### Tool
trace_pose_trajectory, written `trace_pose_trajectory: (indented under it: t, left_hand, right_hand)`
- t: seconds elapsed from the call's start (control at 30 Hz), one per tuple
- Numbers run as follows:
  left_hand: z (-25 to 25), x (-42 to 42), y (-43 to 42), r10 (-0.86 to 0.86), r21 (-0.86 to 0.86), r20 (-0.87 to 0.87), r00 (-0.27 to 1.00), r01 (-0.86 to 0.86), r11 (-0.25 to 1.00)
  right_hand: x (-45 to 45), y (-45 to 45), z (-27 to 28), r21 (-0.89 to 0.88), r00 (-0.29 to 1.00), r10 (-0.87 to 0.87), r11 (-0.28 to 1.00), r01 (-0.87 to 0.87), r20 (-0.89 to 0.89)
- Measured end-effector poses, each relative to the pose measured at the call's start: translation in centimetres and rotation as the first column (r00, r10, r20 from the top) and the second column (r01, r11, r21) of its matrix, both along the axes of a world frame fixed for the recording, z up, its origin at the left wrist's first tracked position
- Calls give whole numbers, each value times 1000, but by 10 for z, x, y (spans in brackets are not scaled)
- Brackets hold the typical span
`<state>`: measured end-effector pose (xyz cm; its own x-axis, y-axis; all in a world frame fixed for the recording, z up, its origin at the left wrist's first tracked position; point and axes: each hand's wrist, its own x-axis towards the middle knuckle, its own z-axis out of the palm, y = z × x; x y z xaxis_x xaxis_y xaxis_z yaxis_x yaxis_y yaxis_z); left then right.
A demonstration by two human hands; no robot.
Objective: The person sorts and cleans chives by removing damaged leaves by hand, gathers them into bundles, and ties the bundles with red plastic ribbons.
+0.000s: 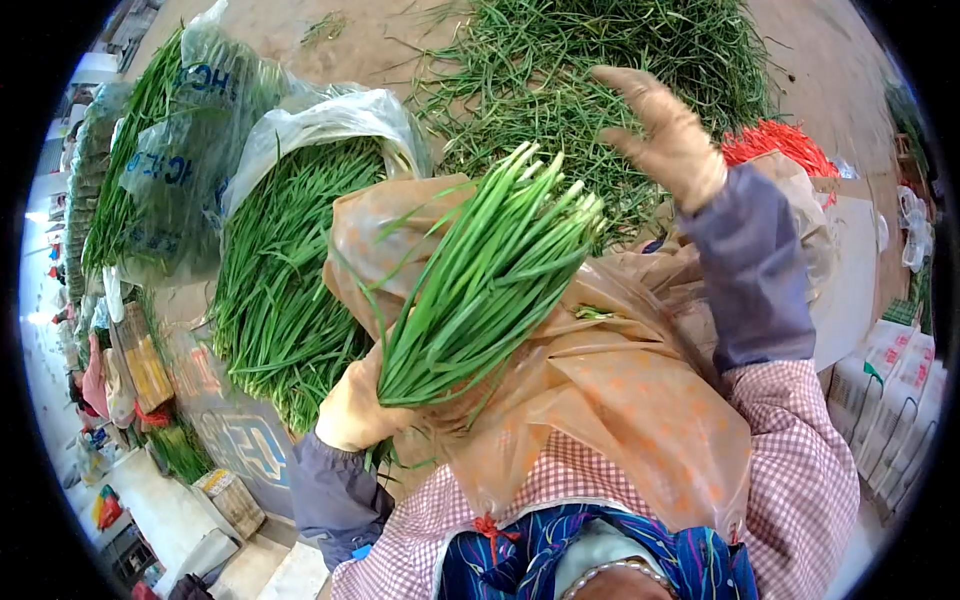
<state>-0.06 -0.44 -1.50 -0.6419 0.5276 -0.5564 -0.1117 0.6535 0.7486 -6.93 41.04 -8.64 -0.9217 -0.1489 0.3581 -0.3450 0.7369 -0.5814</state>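
A bunch of Chinese chives (490, 285) lies across my lap, its pale cut ends pointing up and to the right. My left hand (358, 402), in a tan glove, grips the leafy end; leaves cover part of the fingers. My right hand (665, 140), gloved too, is raised to the right of the bunch with thumb and fingers apart, and nothing is in it. Under the bunch spreads a translucent brownish plastic apron (620, 390). Beyond my right hand a loose heap of chives (610, 60) covers the floor.
At the left, an open clear plastic bag (330, 115) holds packed chives (285, 260). Another printed bag (170, 185) of chives stands behind it. Red ties (780, 145) lie in a pile at the right. White wrapped boxes (885, 390) are stacked at the far right.
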Motion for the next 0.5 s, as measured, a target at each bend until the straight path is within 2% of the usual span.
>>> trace_pose_trajectory:
  t: [0.03, 0.07, 0.13, 0.17, 0.2, 0.23, 0.27, 0.3, 0.33, 0.37, 0.4, 0.47, 0.5]
  left_hand:
    - [0, 0, 1, 9, 33, 17, 1000, -9, 999]
    - [0, -1, 2, 16, 64, 31, 999, -18, 998]
    - [1, -1, 4, 91, 67, 133, 987, -100, 993]
    - [3, 1, 7, 130, 62, 152, 980, -141, 988]
    - [4, 2, 10, 167, 60, 171, 971, -179, 982]
    - [4, 5, 11, 200, 88, 155, 968, -215, 973]
    - [2, 5, 7, 90, 77, 87, 992, -97, 992]
    - [-2, 7, 1, 77, 93, 82, 994, -85, 992]
    - [-7, 8, -7, 60, 108, 77, 995, -68, 992]
    - [-15, 8, -14, 19, 95, 36, 999, -22, 995]
    - [-30, 11, -27, -143, 31, -141, 980, 148, 988]
    - [-23, 9, -25, 5, 82, 75, 997, -11, 997]
    - [-24, 11, -26, -46, 54, -53, 998, 49, 997]
  right_hand:
    - [12, -34, 30, -169, 986, 152, 972, -160, -63]
    - [18, -62, 49, -127, 953, 295, 945, -303, -74]
    - [29, -112, 50, -104, 829, 498, 839, -535, -254]
    - [41, -131, 47, 104, 850, 490, 872, -479, -193]
    - [37, -142, 27, 103, 793, 514, 854, -510, -327]
    - [34, -140, 25, 76, 789, 505, 855, -513, -350]
    - [32, -138, 23, 50, 786, 494, 856, -514, -371]
    - [37, -136, 19, -304, 869, 417, 819, -486, -265]
    - [40, -135, 23, -620, 920, 368, 694, -366, -131]
    - [39, -125, 36, -861, 935, 353, 465, -207, -35]
    - [34, -117, 47, -979, 943, 331, 203, -38, 32]
    - [17, -81, 61, -965, 925, 281, 133, 227, 256]
    - [10, -62, 52, -969, 942, 246, 149, 196, 229]
